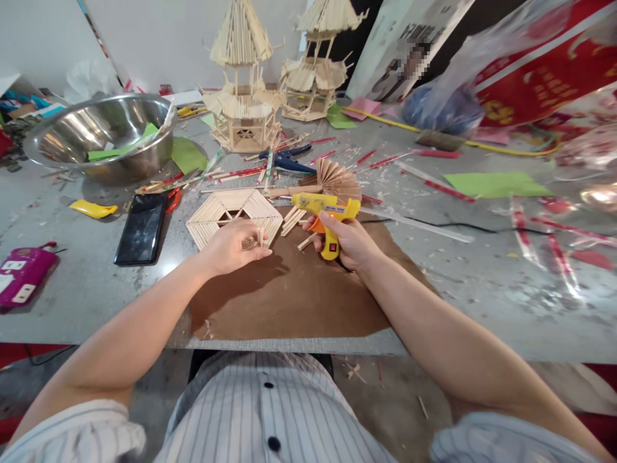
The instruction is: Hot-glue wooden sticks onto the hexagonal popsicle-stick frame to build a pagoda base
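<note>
My right hand is wrapped round the grip of a yellow hot glue gun with an orange trigger; its nozzle points left. My left hand is closed, fingertips pinching a small piece of wooden sticks that the fingers partly hide. Under and behind that hand lies a flat hexagonal panel of wooden sticks with an opening at its middle, partly covered by the hand. Several loose wooden sticks lie between the panel and the glue gun. A brown sheet is spread beneath both hands.
Two stick pagodas stand at the back. Left are a steel bowl, a phone and a purple case. Blue-handled pliers and a folded paper fan lie behind; a black cord runs right.
</note>
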